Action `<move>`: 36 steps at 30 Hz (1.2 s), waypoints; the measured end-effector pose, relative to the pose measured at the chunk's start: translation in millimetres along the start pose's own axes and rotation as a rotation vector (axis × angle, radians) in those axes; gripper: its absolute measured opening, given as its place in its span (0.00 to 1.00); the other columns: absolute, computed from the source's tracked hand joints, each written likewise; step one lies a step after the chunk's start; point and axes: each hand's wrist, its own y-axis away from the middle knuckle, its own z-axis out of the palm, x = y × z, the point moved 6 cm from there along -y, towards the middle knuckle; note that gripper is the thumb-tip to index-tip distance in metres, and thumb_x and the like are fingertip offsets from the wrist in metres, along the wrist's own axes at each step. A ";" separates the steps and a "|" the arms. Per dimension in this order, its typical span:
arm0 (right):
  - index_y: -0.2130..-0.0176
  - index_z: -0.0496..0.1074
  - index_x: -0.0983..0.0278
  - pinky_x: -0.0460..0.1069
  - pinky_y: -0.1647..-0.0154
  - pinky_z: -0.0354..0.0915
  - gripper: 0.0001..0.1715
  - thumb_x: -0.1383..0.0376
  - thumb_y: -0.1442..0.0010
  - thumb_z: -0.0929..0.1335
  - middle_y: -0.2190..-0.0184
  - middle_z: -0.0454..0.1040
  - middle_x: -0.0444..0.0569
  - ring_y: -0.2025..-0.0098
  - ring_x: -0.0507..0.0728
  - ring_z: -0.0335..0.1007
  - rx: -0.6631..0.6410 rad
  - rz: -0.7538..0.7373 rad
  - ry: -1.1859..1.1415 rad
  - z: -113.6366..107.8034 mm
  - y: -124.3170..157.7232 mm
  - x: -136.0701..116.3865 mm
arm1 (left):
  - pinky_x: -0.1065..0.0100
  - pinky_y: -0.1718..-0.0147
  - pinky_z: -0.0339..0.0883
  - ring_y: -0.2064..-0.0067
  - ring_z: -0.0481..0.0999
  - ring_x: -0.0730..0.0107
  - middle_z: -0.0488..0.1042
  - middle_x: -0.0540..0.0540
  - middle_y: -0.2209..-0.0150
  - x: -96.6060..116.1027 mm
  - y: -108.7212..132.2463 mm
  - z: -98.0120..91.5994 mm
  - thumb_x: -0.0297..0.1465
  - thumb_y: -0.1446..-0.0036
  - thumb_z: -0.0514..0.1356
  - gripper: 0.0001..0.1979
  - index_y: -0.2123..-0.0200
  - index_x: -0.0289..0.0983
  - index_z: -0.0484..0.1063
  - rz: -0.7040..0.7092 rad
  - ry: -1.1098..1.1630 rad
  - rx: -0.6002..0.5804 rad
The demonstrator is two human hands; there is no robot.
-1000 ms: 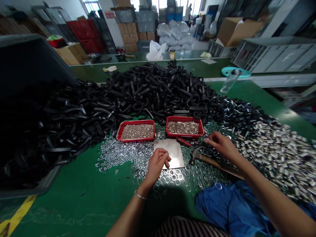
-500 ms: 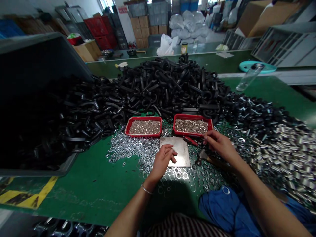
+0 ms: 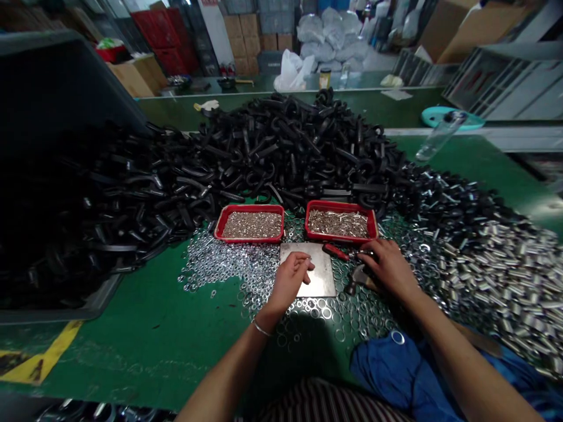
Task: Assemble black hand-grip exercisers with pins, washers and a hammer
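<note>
Red trays (image 3: 249, 207), black heap (image 3: 285, 146), steel plate (image 3: 325, 282)

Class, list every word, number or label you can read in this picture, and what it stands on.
Nothing here can be read.
Red sign at the top edge: cut off, blurred.
Print on the grey crate: too small.
Label on the jar: too blurred.

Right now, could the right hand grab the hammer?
Probably yes. The right hand lies right beside the hammer, and only loose washers lie around it; nothing covers it.
</note>
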 end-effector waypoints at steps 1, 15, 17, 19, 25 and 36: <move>0.57 0.73 0.62 0.59 0.51 0.64 0.13 0.56 0.34 0.65 0.58 0.75 0.55 0.55 0.66 0.67 -0.005 -0.019 0.001 1.1 -0.2 -1.6 | 0.71 0.69 0.68 0.74 0.73 0.77 0.77 0.47 0.64 -0.2 1.1 -0.4 0.38 0.36 0.57 0.12 0.55 0.37 0.68 0.002 0.001 0.000; 0.56 0.69 0.59 0.48 0.72 0.67 0.16 0.53 0.39 0.71 0.71 0.71 0.42 0.75 0.51 0.67 -0.315 0.223 -1.222 15.8 -30.1 -95.0 | 0.71 0.69 0.66 0.73 0.72 0.76 0.75 0.48 0.68 17.4 -12.9 -3.6 0.38 0.42 0.64 0.14 0.57 0.35 0.74 -0.057 0.253 0.097; 0.59 0.69 0.60 0.47 0.72 0.66 0.14 0.54 0.39 0.71 0.72 0.69 0.40 0.75 0.50 0.66 -0.309 0.254 -1.366 26.4 -38.2 -107.8 | 0.71 0.70 0.65 0.73 0.72 0.75 0.75 0.48 0.71 20.6 -13.7 -4.6 0.38 0.42 0.64 0.14 0.58 0.35 0.74 -0.067 0.276 0.100; 0.61 0.68 0.61 0.47 0.71 0.67 0.14 0.55 0.40 0.72 0.71 0.70 0.40 0.74 0.49 0.68 -0.291 0.264 -1.416 35.7 -41.5 -112.6 | 0.71 0.70 0.65 0.73 0.72 0.75 0.73 0.50 0.74 22.1 -11.6 -4.8 0.38 0.42 0.64 0.13 0.59 0.34 0.74 -0.088 0.271 0.087; 0.61 0.69 0.62 0.47 0.67 0.68 0.15 0.56 0.41 0.74 0.72 0.73 0.40 0.73 0.50 0.72 -0.390 0.328 -1.496 55.0 -35.3 -108.3 | 0.71 0.69 0.66 0.72 0.72 0.75 0.73 0.50 0.73 14.2 -4.0 -2.9 0.38 0.44 0.66 0.14 0.60 0.34 0.73 -0.171 0.347 0.108; 0.61 0.75 0.64 0.48 0.62 0.73 0.15 0.57 0.43 0.75 0.67 0.76 0.46 0.68 0.51 0.72 -0.568 0.528 -1.641 61.8 -29.3 -102.6 | 0.69 0.68 0.68 0.71 0.73 0.73 0.74 0.49 0.71 17.8 -4.2 -13.4 0.36 0.42 0.66 0.09 0.62 0.36 0.75 -0.025 0.135 0.073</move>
